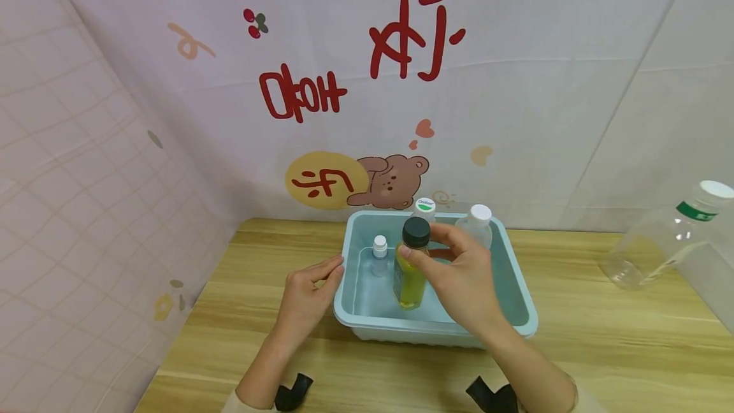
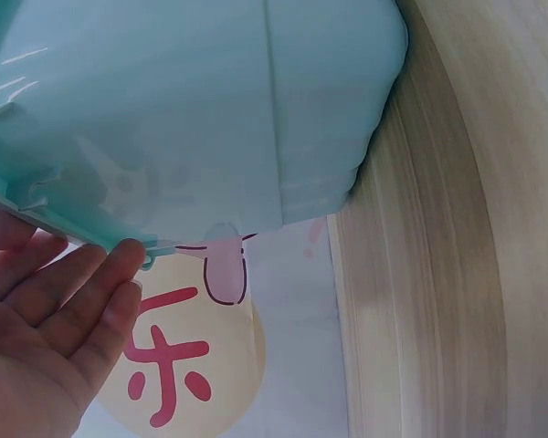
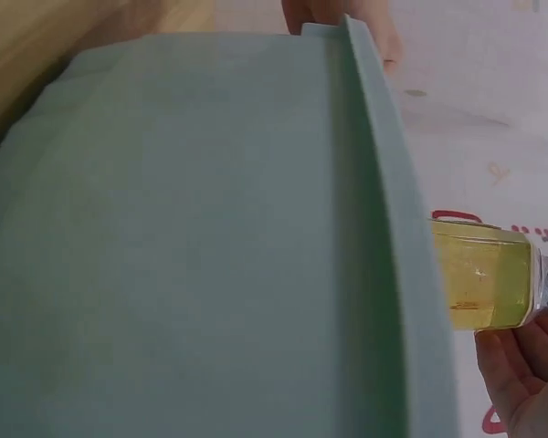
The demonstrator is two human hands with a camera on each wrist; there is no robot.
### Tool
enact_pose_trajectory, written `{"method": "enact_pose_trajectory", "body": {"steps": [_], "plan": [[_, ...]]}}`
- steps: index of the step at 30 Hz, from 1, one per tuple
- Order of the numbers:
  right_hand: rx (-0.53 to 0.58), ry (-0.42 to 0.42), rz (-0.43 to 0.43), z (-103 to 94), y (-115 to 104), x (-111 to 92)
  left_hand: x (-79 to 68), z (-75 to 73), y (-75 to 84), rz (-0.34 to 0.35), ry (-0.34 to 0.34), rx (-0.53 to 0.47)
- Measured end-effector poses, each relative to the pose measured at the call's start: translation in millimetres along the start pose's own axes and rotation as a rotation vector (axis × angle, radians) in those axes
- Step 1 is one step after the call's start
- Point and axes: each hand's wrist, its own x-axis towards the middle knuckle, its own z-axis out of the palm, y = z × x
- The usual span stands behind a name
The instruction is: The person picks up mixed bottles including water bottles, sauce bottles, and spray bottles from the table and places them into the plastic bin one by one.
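Observation:
My right hand (image 1: 467,276) grips a clear bottle of yellow-green liquid (image 1: 410,282) near its neck, just under the black cap. In the head view the bottle appears upright within the light-blue plastic basin (image 1: 401,324); whether its base touches the bottom I cannot tell. The same bottle (image 3: 484,274) shows beyond the basin's rim in the right wrist view. Fingertips of my left hand (image 1: 312,295) touch the basin's left rim from outside; that hand (image 2: 59,319) has its fingers fairly straight against the rim's edge.
Inside the basin stand a small white-capped bottle (image 1: 380,257), a bottle with a green-and-white cap (image 1: 424,209) and another white-capped clear bottle (image 1: 478,225). A large clear bottle (image 1: 659,241) stands at the right on the wooden table (image 1: 579,311). A printed cloth (image 1: 545,113) hangs behind.

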Motion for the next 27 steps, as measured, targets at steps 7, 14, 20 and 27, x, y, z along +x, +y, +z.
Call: {"method": "enact_pose_trajectory", "body": {"steps": [7,14,20,27], "plan": [[0.033,-0.021,0.085,14.1,10,2,0.3,-0.8,-1.4,0.002,0.006,0.015],[0.093,-0.036,0.101,23.0,20,1,0.9,0.0,-2.6,0.011,0.003,0.017],[0.078,-0.048,0.113,31.7,27,2,-0.2,-0.7,-2.7,0.001,0.003,0.012],[0.086,-0.076,0.121,37.2,34,2,0.7,-0.3,-2.8,-0.004,0.001,-0.005]]}}
